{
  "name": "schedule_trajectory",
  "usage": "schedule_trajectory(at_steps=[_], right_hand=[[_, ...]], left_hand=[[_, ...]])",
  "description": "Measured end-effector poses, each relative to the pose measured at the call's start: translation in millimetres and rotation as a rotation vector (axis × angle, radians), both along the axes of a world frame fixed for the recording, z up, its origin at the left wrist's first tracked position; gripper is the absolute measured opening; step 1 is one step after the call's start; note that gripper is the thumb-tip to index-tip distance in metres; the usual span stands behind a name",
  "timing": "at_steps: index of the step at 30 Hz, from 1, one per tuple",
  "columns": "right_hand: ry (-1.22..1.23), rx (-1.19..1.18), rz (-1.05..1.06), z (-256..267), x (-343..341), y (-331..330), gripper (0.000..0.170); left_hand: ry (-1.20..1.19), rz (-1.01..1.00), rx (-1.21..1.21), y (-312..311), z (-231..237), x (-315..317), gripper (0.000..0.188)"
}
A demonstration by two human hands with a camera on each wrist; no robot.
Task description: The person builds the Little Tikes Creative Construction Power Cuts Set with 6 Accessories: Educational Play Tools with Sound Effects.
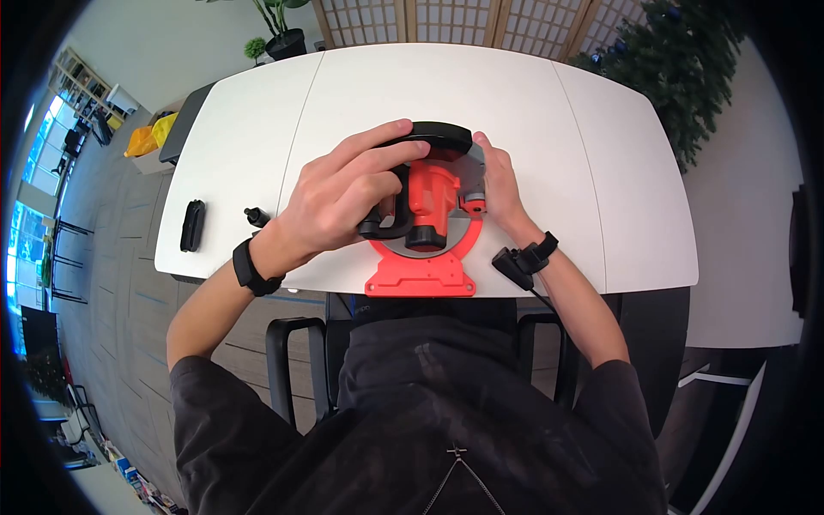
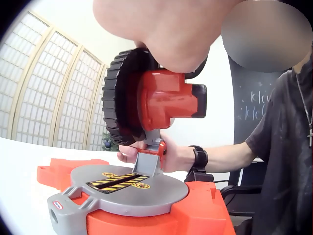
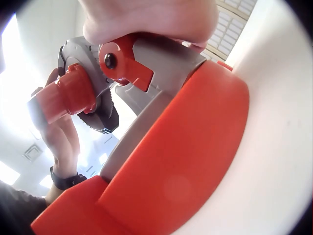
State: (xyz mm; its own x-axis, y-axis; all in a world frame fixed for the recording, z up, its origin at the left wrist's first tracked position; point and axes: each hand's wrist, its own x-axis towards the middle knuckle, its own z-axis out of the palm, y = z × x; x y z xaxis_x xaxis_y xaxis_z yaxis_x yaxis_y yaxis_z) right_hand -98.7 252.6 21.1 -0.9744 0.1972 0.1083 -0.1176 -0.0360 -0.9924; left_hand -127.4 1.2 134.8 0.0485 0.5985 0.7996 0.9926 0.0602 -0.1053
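Note:
A red and black toy mitre saw stands upright on its red base at the table's near edge. My left hand grips the saw head by its black handle, fingers reaching over the black guard. In the left wrist view, the raised saw head hangs above a grey round plate with a yellow-black striped slot. My right hand holds the hinge side; in the right wrist view its palm lies over the grey bracket, its fingertips partly hidden.
A black case and a small black object lie on the white table, left of the saw. Behind the table are a folding screen, a potted plant and a dark green tree. A chair is at the near side.

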Motion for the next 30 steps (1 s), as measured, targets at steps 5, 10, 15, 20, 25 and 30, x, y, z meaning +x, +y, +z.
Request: schedule_trajectory(at_steps=[5,10,15,20,25,30], right_hand=[[0.001,0.013,0.012,-1.4,-0.8,2.3,0.059],[0.039,0.059,0.001,7.0,3.0,-1.0,0.06],[0.024,0.094,0.018,23.4,11.4,-5.1,0.06],[-0.02,0.152,0.018,12.0,4.0,-0.1,0.057],[0.079,0.241,0.016,13.7,5.7,-0.8,0.057],[0.044,0.196,0.069,8.5,6.3,5.2,0.063]], left_hand=[[0.0,0.005,-0.014,-0.6,1.3,0.0,0.027],[-0.029,-0.001,-0.02,0.6,2.6,1.2,0.028],[-0.036,0.008,-0.008,-1.5,-2.2,3.2,0.03],[-0.084,0.086,-0.037,-10.2,0.5,14.6,0.033],[-0.112,0.146,-0.008,-24.4,-20.5,15.9,0.037],[-0.129,0.246,-0.011,-38.1,-38.4,17.5,0.038]])
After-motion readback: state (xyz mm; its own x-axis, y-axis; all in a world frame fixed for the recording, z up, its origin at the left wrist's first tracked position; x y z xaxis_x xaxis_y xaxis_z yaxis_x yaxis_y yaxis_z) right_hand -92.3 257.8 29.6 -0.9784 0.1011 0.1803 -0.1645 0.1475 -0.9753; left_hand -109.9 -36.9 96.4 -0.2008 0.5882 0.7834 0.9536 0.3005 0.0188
